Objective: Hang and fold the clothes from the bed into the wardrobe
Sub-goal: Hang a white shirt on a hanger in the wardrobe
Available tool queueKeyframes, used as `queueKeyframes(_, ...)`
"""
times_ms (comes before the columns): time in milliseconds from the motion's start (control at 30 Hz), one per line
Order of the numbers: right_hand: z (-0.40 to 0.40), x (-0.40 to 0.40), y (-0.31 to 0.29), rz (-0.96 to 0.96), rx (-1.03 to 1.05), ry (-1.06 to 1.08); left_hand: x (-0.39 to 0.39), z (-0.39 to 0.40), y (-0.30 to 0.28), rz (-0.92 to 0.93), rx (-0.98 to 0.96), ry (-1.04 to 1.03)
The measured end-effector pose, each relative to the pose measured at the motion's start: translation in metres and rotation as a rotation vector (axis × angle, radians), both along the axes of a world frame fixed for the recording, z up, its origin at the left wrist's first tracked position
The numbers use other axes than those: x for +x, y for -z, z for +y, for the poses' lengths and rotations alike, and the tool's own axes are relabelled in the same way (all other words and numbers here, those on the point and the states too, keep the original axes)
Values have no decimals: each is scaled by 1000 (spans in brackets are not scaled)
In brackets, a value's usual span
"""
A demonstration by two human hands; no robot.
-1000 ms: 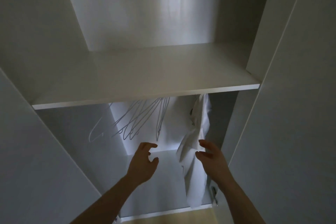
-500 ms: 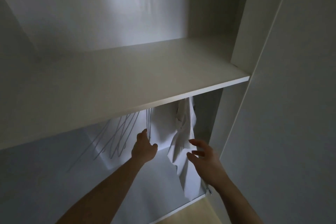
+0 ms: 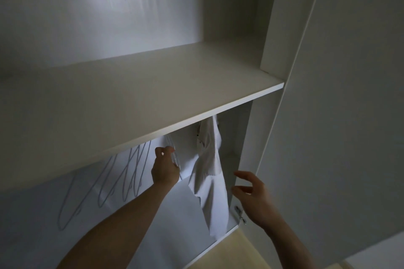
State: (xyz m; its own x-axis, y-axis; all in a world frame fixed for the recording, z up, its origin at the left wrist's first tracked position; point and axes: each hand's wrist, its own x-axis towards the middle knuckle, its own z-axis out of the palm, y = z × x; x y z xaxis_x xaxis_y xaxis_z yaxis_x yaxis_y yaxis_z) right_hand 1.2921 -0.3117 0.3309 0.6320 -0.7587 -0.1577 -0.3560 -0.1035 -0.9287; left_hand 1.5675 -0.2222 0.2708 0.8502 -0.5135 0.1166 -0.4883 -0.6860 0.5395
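Note:
I face the open white wardrobe [image 3: 271, 28]. Below its shelf [image 3: 153, 102] a white shirt [image 3: 211, 172] hangs at the right end of the hanging space. Several empty thin wire hangers [image 3: 122, 179] hang to its left. My left hand [image 3: 165, 167] reaches in under the shelf and closes around the rightmost empty hanger [image 3: 175, 155], just left of the shirt. To the right of the shirt my right hand [image 3: 254, 197] hovers with fingers spread, holding nothing. The rail and the hanger hooks are hidden behind the shelf.
The open right wardrobe door [image 3: 341, 116] stands close beside my right hand, with a metal hinge [image 3: 240, 216] at its lower edge. Light wooden floor [image 3: 236, 251] shows below the wardrobe's bottom edge. The shelf's front edge juts out above both hands.
My view has shifted left and closer. My left hand went up from open below the hangers and closed on the rightmost hanger. My right hand stayed open beside the shirt.

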Motion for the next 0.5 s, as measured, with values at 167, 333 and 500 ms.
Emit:
queueKeyframes(167,-1,-4,1,12,-2,24,0,-7,2,30,37,1)
queueKeyframes(333,0,-3,1,25,27,37,7,-7,3,143,111,-81)
queueKeyframes(500,0,-4,1,39,30,32,21,-6,0,155,173,-108)
